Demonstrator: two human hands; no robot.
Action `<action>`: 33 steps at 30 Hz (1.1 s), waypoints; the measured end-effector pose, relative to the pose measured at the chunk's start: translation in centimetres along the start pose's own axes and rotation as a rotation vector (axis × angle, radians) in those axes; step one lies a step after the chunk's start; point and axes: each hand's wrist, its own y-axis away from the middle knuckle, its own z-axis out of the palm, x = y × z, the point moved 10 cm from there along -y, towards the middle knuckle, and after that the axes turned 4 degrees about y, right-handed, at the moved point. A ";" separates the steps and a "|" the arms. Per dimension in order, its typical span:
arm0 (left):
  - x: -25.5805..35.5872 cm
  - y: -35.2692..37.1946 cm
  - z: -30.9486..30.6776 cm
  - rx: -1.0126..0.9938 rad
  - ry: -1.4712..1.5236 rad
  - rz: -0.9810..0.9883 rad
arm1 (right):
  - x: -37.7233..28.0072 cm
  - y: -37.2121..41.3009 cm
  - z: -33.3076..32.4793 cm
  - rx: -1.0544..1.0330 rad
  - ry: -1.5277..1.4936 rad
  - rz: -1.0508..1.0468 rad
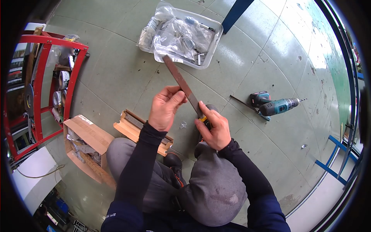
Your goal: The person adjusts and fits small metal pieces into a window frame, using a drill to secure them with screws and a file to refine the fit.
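A long, flat brown strip (178,79) slants between my two hands, its far end pointing up toward the plastic tray. My left hand (166,107) pinches it near its middle between thumb and fingers. The near end lies in my right hand (213,127), whose thumb and fingers close on it beside a small yellow and black part (203,119). What that part belongs to is partly hidden. Below my left hand, an open narrow cardboard box (129,129) holds similar dark strips.
Ahead stands a white tray (216,40) of plastic bags. A teal and black drill (280,106) and a thin dark bar (241,101) lie right. An open carton (91,135) and red rack (41,77) are left. A blue post (236,15) rises behind; blue framing (328,165) stands right.
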 end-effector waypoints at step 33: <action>1.9 -1.0 -1.1 0.042 0.122 -0.025 | 0.8 1.7 -1.2 -0.117 0.038 0.022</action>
